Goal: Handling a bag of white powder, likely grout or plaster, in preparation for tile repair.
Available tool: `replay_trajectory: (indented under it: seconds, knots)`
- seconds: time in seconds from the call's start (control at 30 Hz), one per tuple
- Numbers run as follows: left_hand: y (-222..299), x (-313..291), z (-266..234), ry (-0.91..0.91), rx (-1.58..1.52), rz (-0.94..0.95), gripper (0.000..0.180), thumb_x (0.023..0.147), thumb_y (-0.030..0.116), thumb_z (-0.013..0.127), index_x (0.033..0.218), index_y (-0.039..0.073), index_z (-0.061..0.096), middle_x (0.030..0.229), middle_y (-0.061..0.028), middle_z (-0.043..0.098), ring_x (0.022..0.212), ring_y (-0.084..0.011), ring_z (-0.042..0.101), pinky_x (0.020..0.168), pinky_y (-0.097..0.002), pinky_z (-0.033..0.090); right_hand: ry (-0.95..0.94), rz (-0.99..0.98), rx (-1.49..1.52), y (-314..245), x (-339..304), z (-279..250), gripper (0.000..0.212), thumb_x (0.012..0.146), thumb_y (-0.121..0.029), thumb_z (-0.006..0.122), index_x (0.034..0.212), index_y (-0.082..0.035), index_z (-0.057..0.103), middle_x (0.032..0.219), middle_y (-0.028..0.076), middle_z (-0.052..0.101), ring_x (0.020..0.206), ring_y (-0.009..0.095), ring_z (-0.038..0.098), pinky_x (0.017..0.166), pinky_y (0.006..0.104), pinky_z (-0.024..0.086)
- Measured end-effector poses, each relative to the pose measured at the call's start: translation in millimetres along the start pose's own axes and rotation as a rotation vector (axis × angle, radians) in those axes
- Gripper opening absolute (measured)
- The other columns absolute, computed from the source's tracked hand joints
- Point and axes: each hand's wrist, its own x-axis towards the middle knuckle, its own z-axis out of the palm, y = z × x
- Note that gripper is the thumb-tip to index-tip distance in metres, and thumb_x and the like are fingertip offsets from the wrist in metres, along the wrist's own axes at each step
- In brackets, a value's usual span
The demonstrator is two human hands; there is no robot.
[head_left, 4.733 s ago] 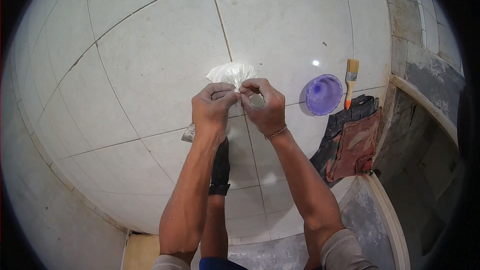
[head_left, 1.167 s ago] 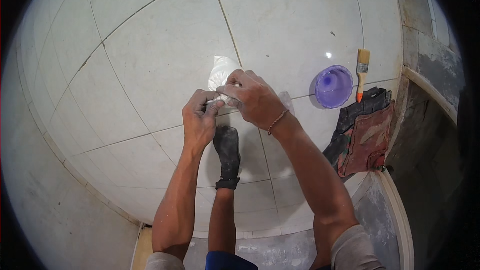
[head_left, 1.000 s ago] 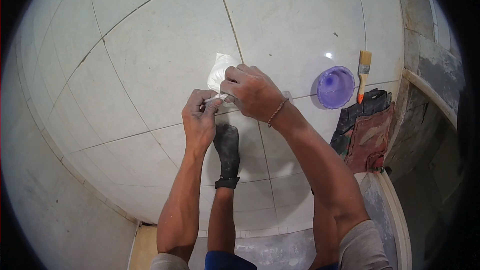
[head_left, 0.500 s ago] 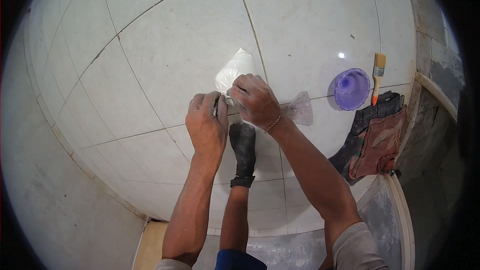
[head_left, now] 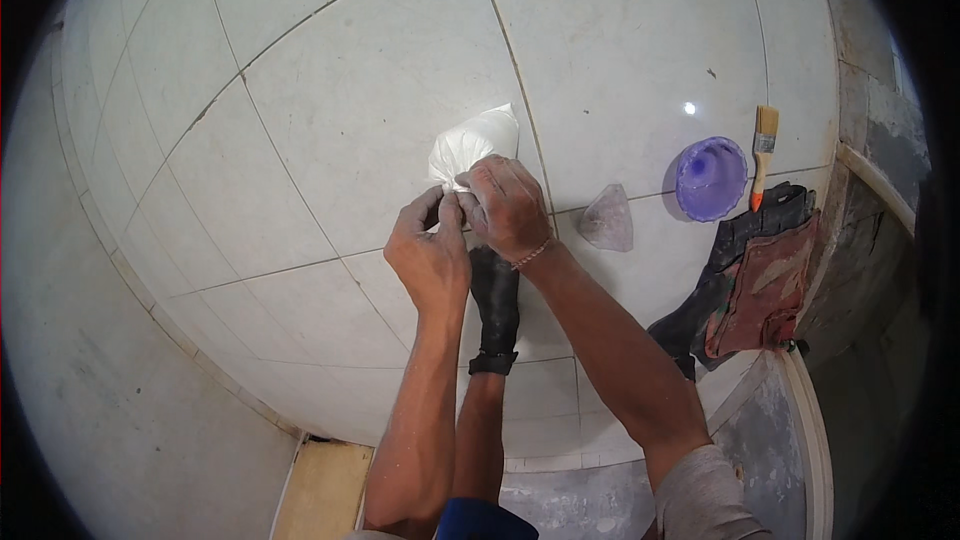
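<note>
1. Has a black-covered foot (head_left: 495, 305) just below the right hand (head_left: 508, 208), partly hidden.
2. Pinches the neck of the white bag (head_left: 480, 140) with left hand (head_left: 430, 242) and right hand, both nearly closed; cannot make out the gathered end clearly.
3. Has the bag on tiled floor (head_left: 330, 90), with room leftward to the grey wall (head_left: 110, 340).
4. Meets, rightward, a translucent wedge (head_left: 609, 220), then purple bowl (head_left: 720, 198), brush (head_left: 763, 145) and dark-and-red bundle (head_left: 765, 285), hard to identify.

Dusty bare hands (head_left: 510, 208) pinch a white plastic bag (head_left: 487, 132) by its neck.
A round purple bowl (head_left: 712, 206) sits beside a wooden-handled paintbrush (head_left: 764, 145) on pale floor tiles (head_left: 345, 155).
</note>
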Motion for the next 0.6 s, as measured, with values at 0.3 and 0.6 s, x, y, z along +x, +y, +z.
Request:
replay_trajectory:
  seconds: [0.3, 0.6]
  knots:
    - [0, 17, 13, 0.100, -0.017, 0.381, 0.020, 0.075, 0.004, 0.065, 0.094, -0.003, 0.065, 0.085, -0.0143, 0.064, 0.072, -0.0223, 0.064, 0.066, -0.0296, 0.050, 0.000, 0.144, 0.085, 0, 3, -6, 0.017, 0.069, -0.002, 0.065, 0.084, -0.002, 0.058, 0.079, 0.012, 0.055, 0.077, 0.032, 0.056, 0.065, 0.0399, 0.047]
    - [5, 48, 0, -0.264, 0.143, 0.603, 0.015, 0.068, 0.000, 0.061, 0.083, -0.001, 0.062, 0.077, -0.0091, 0.062, 0.066, -0.0156, 0.059, 0.062, -0.0274, 0.048, -0.142, 0.065, 0.115, 12, 8, -29, 0.021, 0.067, -0.001, 0.068, 0.085, -0.003, 0.056, 0.081, 0.011, 0.054, 0.074, 0.030, 0.057, 0.064, 0.0378, 0.047]
